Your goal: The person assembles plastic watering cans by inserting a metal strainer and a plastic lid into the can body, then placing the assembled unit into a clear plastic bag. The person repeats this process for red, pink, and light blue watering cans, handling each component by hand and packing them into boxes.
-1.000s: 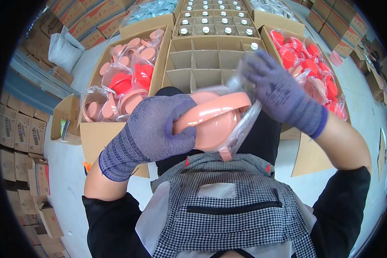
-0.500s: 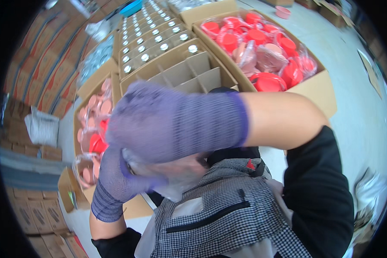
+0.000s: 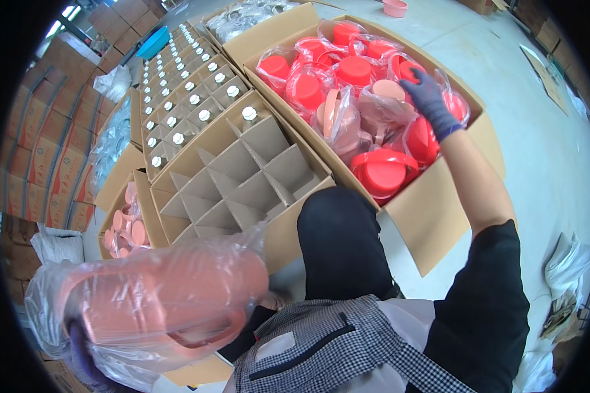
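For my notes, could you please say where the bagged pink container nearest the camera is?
The bagged pink container is at the head view's lower left, in the left hand, near the divided carton.

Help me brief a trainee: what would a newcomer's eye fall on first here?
Probably the bagged pink container at lower left, held in the left hand. Next, the red containers in the open carton at upper right, with the right hand over them. Then the rows of white-capped bottles at upper left.
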Tool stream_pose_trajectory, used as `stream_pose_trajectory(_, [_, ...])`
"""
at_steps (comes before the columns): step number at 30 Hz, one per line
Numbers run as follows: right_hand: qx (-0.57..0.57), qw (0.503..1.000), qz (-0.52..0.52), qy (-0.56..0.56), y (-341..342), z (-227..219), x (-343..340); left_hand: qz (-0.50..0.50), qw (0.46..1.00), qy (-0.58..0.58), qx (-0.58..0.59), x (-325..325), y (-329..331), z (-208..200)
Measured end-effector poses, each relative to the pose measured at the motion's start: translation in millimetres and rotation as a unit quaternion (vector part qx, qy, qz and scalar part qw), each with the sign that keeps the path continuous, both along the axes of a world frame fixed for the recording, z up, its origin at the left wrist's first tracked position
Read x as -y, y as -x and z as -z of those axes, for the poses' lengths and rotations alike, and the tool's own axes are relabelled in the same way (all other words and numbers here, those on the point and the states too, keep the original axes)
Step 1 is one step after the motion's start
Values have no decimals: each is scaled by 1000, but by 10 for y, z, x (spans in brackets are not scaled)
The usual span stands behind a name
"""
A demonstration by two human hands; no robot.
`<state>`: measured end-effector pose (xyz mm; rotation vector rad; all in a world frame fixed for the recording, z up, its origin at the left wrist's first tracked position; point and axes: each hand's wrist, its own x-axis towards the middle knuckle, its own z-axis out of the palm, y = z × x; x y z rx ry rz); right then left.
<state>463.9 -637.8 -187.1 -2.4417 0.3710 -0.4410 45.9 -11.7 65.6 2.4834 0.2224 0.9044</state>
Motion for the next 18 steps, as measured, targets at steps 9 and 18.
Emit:
stream_pose_trajectory(9, [-109,715,-313,615,-1447,206,479,-33,997,53,-43,-436,-457,-14])
stream_pose_trajectory(18, [-30,758,-199,620,-1027,-268,1145,-30,998,57,-18,202,-1141,-332])
